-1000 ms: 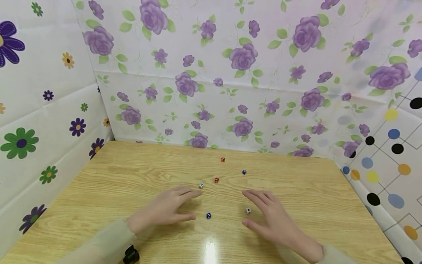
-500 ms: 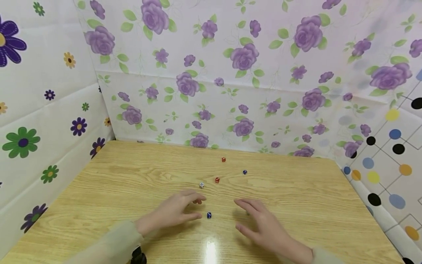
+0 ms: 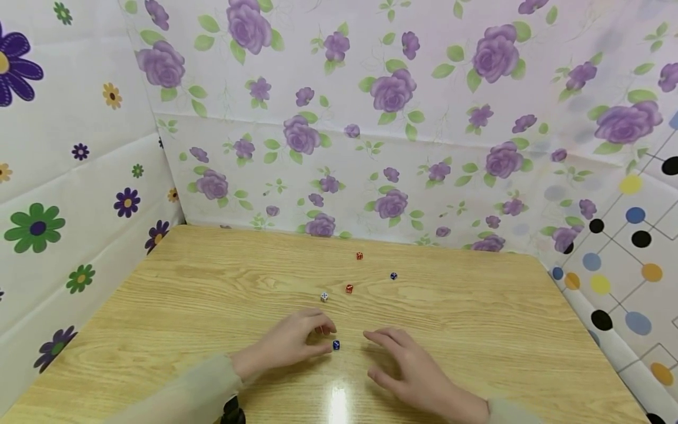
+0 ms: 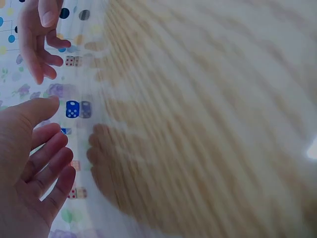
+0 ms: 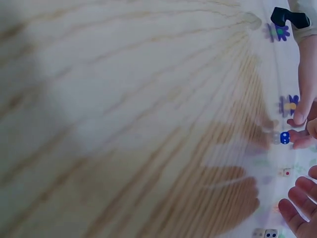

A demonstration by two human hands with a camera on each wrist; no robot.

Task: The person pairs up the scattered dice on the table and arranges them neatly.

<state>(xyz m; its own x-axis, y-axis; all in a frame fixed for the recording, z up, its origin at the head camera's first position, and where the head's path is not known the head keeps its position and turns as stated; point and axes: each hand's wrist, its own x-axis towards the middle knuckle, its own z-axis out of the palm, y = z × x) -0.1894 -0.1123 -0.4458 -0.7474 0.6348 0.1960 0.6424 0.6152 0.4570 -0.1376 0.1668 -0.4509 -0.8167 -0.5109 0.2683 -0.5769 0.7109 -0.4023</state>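
Beside the near blue die (image 3: 336, 345) is my left hand (image 3: 291, 341), thumb and curved fingers just left of it; the left wrist view shows a small gap between this blue die (image 4: 72, 109) and the thumb of the left hand (image 4: 37, 153). My right hand (image 3: 415, 371) hovers at the right, fingers relaxed, thumb apart, holding nothing visible. In the head view it hides a pale die, seen in the right wrist view as a die with a red dot (image 5: 287, 172) near the right hand (image 5: 302, 203).
Farther back on the wooden table (image 3: 238, 265) lie a white die (image 3: 324, 297), two red dice (image 3: 349, 288) (image 3: 359, 255) and another blue die (image 3: 394, 275). Patterned cloth (image 3: 296, 194) stands behind and on both sides. A black object (image 3: 233, 410) is at the left wrist.
Both hands have moved inward, the left rightward to the near blue die, the right leftward. The right hand now covers the pale die in the head view. The visible dice stay in place.
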